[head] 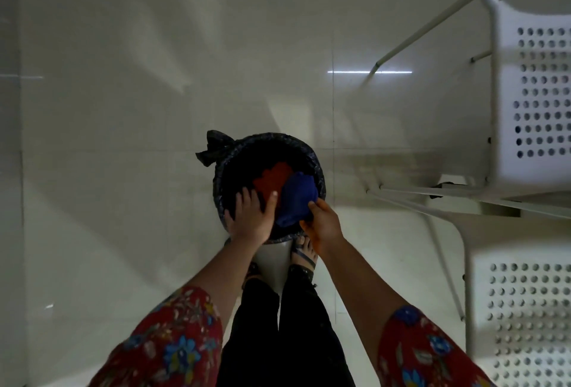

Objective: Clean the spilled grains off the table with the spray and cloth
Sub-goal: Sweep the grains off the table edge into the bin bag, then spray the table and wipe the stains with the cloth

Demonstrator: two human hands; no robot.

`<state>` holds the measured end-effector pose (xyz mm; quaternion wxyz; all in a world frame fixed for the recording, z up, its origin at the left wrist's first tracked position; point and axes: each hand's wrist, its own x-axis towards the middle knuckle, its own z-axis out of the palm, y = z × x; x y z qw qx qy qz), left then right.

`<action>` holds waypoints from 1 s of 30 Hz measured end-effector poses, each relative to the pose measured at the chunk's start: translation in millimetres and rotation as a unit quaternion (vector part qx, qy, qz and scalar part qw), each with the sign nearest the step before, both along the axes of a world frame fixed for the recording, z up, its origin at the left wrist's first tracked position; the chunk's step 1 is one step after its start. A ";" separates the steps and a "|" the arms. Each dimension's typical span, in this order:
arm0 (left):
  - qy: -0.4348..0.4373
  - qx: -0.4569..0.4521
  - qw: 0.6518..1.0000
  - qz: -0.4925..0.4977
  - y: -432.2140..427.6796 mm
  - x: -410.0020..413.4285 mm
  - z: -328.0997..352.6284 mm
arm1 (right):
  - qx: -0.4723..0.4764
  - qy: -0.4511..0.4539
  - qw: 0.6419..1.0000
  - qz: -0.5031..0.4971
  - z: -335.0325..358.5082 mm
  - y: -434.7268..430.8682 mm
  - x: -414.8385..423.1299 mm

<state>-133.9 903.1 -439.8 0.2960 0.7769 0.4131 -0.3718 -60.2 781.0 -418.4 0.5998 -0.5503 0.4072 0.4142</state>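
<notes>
One round bin with a crinkly black bag knotted at its rim stands on the smooth pale floor, and two soft cloths sit over its open top, a red cloth and a blue cloth. The left hand lies flat and spread on the near rim, touching the red one, while the right hand has its grip pinched shut on the bunched blue one. Two white chairs with round holes stand close on the right; the floor on the left is wide open.
</notes>
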 end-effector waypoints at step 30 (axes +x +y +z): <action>-0.299 -0.379 0.774 0.410 -144.0 -129.6 459.2 | -0.031 -0.499 0.854 0.144 433.0 -158.2 -196.3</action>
